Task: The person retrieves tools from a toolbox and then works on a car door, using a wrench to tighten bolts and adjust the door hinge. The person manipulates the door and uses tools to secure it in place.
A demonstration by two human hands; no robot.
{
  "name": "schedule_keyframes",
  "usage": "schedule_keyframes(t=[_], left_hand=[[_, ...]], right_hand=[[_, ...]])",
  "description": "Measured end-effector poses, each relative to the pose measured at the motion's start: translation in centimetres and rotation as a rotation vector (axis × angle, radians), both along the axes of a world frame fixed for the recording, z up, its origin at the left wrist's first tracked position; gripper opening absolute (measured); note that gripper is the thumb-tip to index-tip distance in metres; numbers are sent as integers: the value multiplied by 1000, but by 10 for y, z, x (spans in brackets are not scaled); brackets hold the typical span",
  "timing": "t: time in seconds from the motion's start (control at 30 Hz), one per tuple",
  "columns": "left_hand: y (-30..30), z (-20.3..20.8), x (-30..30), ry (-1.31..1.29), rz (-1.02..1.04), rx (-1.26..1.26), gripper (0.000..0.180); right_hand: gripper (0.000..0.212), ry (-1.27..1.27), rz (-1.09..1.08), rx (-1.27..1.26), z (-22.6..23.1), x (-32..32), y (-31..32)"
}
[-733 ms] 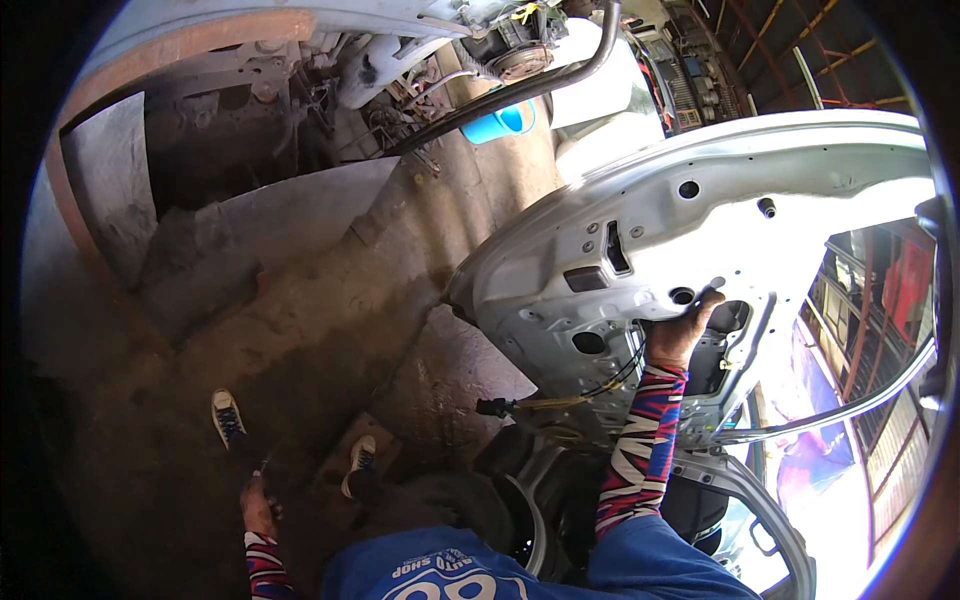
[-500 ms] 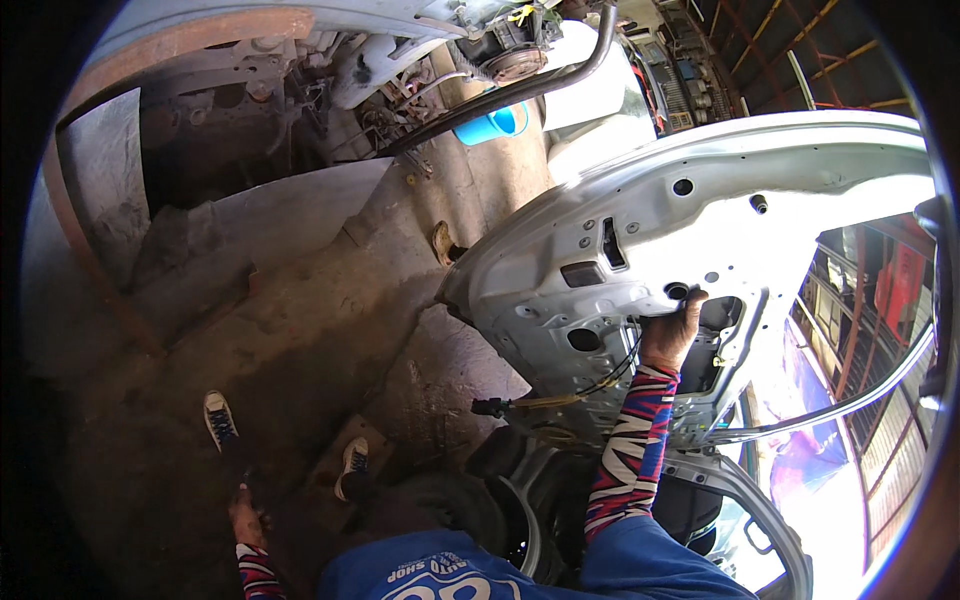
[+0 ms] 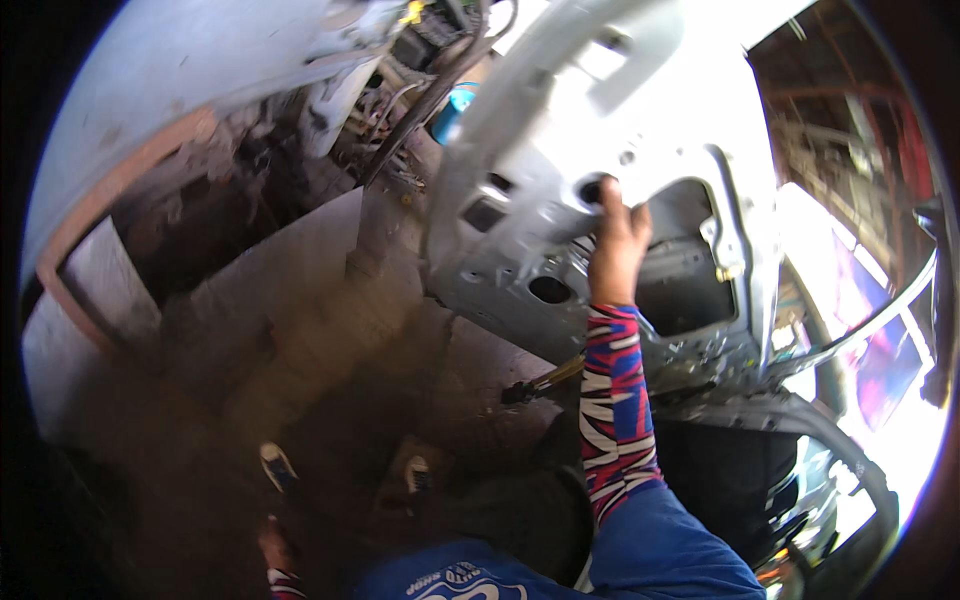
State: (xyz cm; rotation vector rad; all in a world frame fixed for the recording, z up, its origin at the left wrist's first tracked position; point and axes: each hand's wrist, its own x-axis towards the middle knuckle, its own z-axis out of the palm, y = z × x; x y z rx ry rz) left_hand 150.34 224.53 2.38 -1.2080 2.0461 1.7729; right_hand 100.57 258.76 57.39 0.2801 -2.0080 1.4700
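A bare silver car door (image 3: 460, 250), its inner side full of holes and cutouts, stands on the right. My right hand (image 3: 620, 250) grips its inner panel at the edge of the large cutout, thumb up beside a round hole; the other fingers are mostly hidden. From the door's lower part hangs a wiring harness (image 3: 550, 378) with a dark connector at its end. Low on the left, my left hand (image 3: 277, 548) hangs near my shoes, apart from the door. Motion smears its fingers, and whether it holds anything is not visible.
At the upper left is a pale car body (image 3: 190, 90) with an exposed cavity and a rusty curved strip (image 3: 95, 225). A dark bent bar (image 3: 420, 110) and a blue bucket (image 3: 452, 115) lie beyond the door. Below the door is the car's door opening (image 3: 800, 410).
The door appears larger and nearer, swung across the view, with my right hand still on it. The whole view has shifted and blurred. My left hand sits slightly lower and further right.
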Motion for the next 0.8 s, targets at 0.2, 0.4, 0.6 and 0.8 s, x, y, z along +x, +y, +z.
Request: schedule_keyframes(t=[0.2, 0.4, 0.6, 0.8], left_hand=[[26, 38, -6, -233, -356, -126, 39], [80, 158, -81, -326, -417, -55, 38], [122, 199, -111, -338, -674, -291, 50], [171, 176, -99, -374, -983, -395, 55]], right_hand=[[67, -360, -131, 1075, 18, 41, 75], [53, -362, -189, 867, -20, 45, 132], [46, -231, -222, 804, -41, 40, 140], [47, -76, -272, 792, -48, 38, 141]])
